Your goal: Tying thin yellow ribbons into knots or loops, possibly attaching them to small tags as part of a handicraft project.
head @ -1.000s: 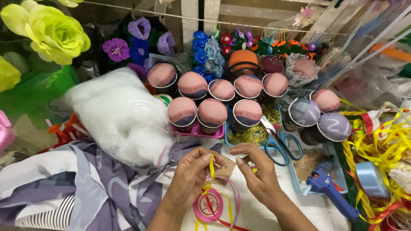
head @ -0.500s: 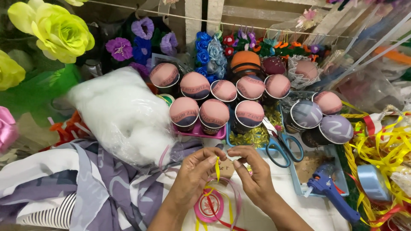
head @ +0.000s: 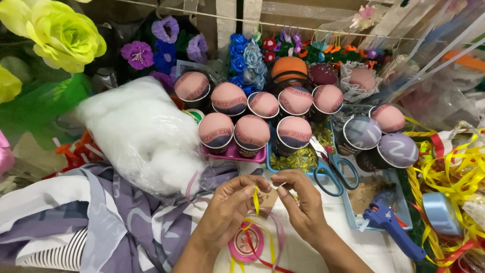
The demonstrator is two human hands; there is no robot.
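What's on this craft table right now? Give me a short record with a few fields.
Left hand: left hand pinches a thin yellow ribbon between thumb and fingers
Right hand: right hand has its fingertips meeting the left hand's at the ribbon's top
Under the hands: pink ribbon spool with loose ribbon strands
Beside the right hand: blue-handled scissors and a blue glue gun
Behind: cups with padded fabric tops, in rows
Left side: clear bag of white stuffing on purple patterned cloth
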